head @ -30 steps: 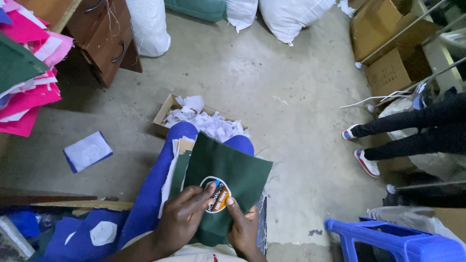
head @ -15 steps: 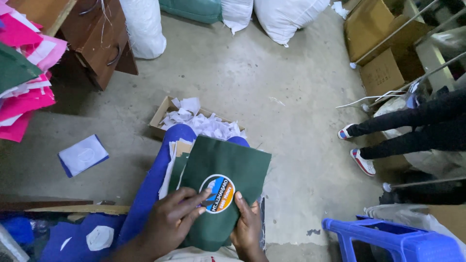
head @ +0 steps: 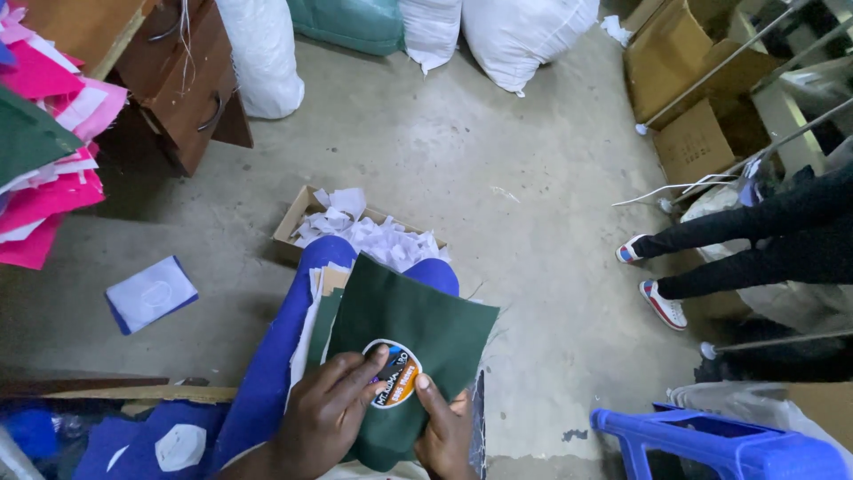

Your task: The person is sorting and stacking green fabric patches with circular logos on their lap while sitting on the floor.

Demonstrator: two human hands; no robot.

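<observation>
A green cloth (head: 404,356) lies on the lap, just this side of the box of paper scraps (head: 355,231). The left hand (head: 329,413) presses flat fingers on its round sticker (head: 395,387); the right hand (head: 444,427) pinches the cloth's edge. Best smooth the sticker outward, cloth kept taut.

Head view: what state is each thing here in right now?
Green fabric bag: flat on the lap, held.
Round sticker: on the bag, pressed by fingers.
Left hand: on the sticker.
Right hand: gripping the bag's edge.
Cardboard box: open, holding white paper scraps.
</observation>
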